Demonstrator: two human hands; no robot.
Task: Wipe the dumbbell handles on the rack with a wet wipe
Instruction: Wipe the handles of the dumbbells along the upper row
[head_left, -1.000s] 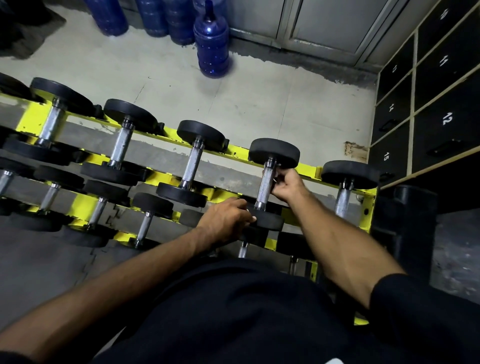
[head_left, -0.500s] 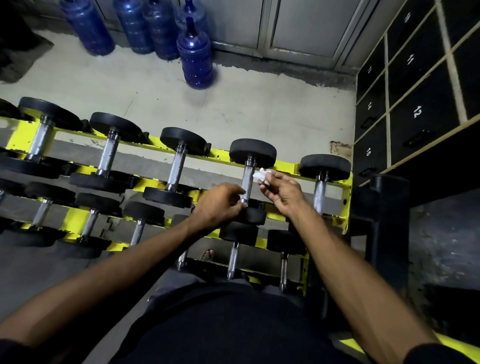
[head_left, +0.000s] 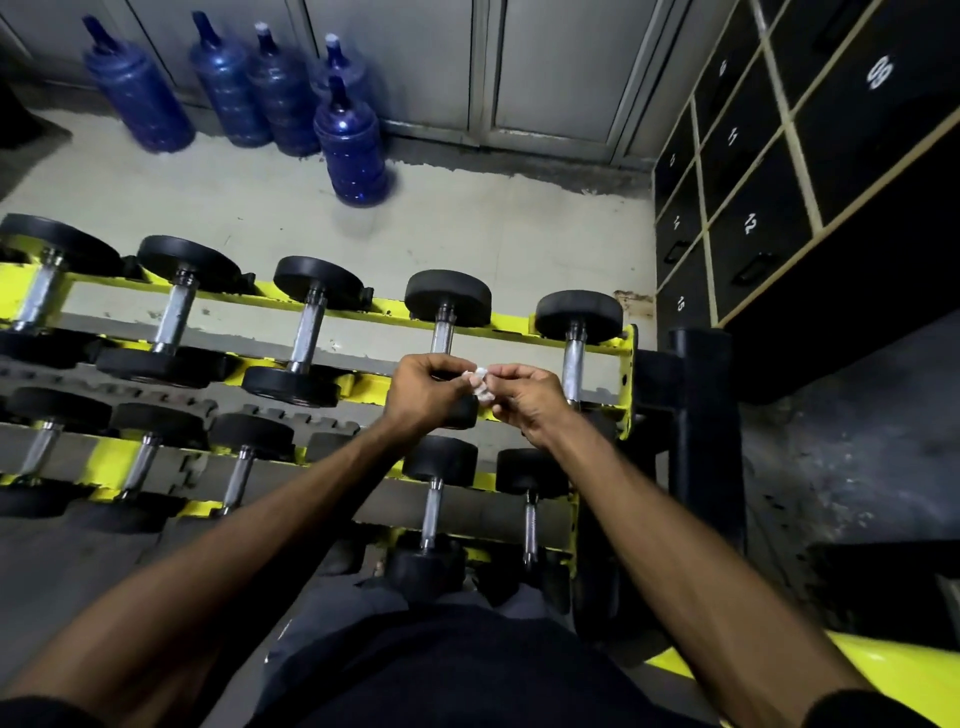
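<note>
Between two hands (head_left: 423, 392), one wipe (head_left: 481, 385)

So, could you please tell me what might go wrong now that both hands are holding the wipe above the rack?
1. The small crumpled white wet wipe, pinched only at the fingertips of the left hand and right hand, could slip and fall through the open gaps in the yellow steel rack.
2. Bunched this small, it may cover little of the chrome dumbbell handle behind it, probably leaving patches unwiped.
</note>
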